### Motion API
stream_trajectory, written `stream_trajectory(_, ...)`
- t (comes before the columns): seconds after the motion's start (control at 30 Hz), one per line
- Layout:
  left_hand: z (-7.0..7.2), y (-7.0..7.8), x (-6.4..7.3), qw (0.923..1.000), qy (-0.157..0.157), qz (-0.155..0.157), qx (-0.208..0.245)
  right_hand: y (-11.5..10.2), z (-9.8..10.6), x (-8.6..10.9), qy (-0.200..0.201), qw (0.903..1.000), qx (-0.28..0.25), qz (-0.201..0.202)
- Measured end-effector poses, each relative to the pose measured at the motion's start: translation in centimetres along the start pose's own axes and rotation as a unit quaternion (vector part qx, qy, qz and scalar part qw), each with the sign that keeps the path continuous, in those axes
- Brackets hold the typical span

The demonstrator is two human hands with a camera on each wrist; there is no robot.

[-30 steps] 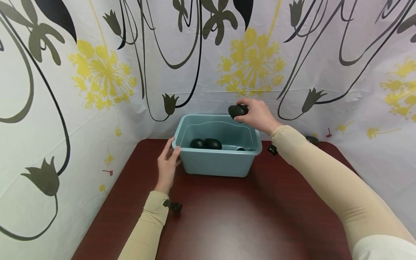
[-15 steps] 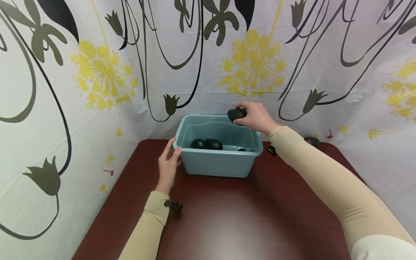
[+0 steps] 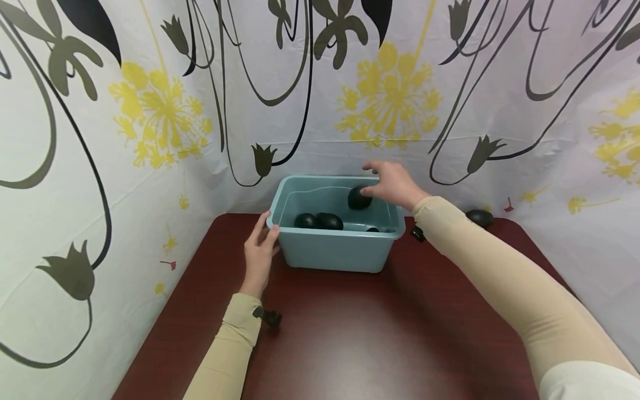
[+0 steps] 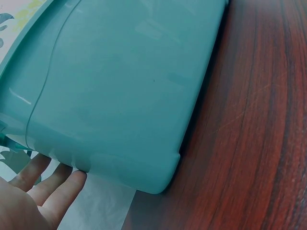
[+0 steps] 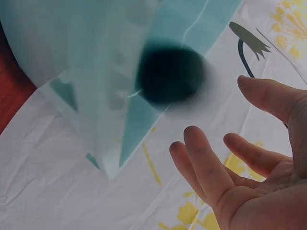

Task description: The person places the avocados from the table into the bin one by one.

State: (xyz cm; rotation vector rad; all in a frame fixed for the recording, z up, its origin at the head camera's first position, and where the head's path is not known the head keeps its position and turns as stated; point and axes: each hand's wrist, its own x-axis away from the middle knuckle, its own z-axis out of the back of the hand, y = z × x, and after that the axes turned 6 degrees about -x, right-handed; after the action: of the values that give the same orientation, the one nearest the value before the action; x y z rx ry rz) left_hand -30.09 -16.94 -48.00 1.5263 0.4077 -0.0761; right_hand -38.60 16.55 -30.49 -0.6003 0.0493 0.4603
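A light blue plastic bin stands at the far side of the table. My left hand touches its left front corner; in the left wrist view, extended fingers meet its side just under the rim. Over the bin's right part my right hand has its fingers spread. A dark avocado is in the air just below it, a blurred dark round shape apart from the fingers in the right wrist view. Two more avocados lie inside at the left, and another dark one is mostly hidden behind the front wall.
Another avocado lies on the table at the back right, beyond my right forearm. The dark red-brown table stretches out before me. A white cloth with printed flowers hangs close behind the bin.
My right hand held the avocado above the bin's back rim, lowered slightly, then let go; the avocado has dropped inside the bin's opening. My left hand has stayed at the corner.
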Motion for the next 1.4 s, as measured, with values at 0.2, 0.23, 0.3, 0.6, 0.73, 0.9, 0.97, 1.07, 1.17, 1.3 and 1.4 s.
stream_trajectory(0.2,-0.1,-0.1,0.0,1.0000,-0.002,-0.004,0.004,1.1,0.0,0.6,-0.001,0.9998,-0.014,-0.014)
stream_trajectory(0.23,-0.1,0.0,0.0,1.0000,-0.001,-0.004,0.003,1.3,0.1,0.7,0.003,0.9998,-0.015,-0.016)
stream_trajectory(0.3,-0.1,0.0,0.1,1.0000,-0.001,-0.005,0.002,1.4,0.5,0.9,0.010,0.9997,-0.016,-0.018)
stream_trajectory(0.6,0.0,0.1,0.0,1.0000,-0.001,-0.006,0.000,2.4,3.8,1.8,0.035,0.9992,0.013,-0.016)
stream_trajectory(0.73,0.0,0.1,-0.1,1.0000,-0.003,-0.004,0.000,3.5,5.4,2.3,0.046,0.9983,0.032,-0.019)
stream_trajectory(0.9,0.1,0.2,-0.1,1.0000,-0.008,0.003,0.001,5.0,7.0,3.2,0.047,0.9974,0.047,-0.028)
stream_trajectory(0.97,0.1,0.3,-0.1,0.9999,-0.010,0.004,-0.001,5.6,7.5,3.6,0.047,0.9969,0.055,-0.032)
stream_trajectory(1.07,0.1,0.3,-0.1,0.9999,-0.011,0.002,-0.002,6.6,8.1,4.0,0.051,0.9957,0.064,-0.042)
stream_trajectory(1.17,0.1,0.2,-0.1,0.9999,-0.010,0.003,0.000,7.8,8.5,4.4,0.057,0.9946,0.070,-0.052)
stream_trajectory(1.3,0.0,0.0,-0.1,1.0000,-0.005,-0.002,0.004,9.5,8.9,4.9,0.061,0.9938,0.068,-0.063)
stream_trajectory(1.4,0.0,-0.1,-0.1,1.0000,-0.003,-0.007,0.000,10.7,9.2,5.3,0.063,0.9931,0.067,-0.073)
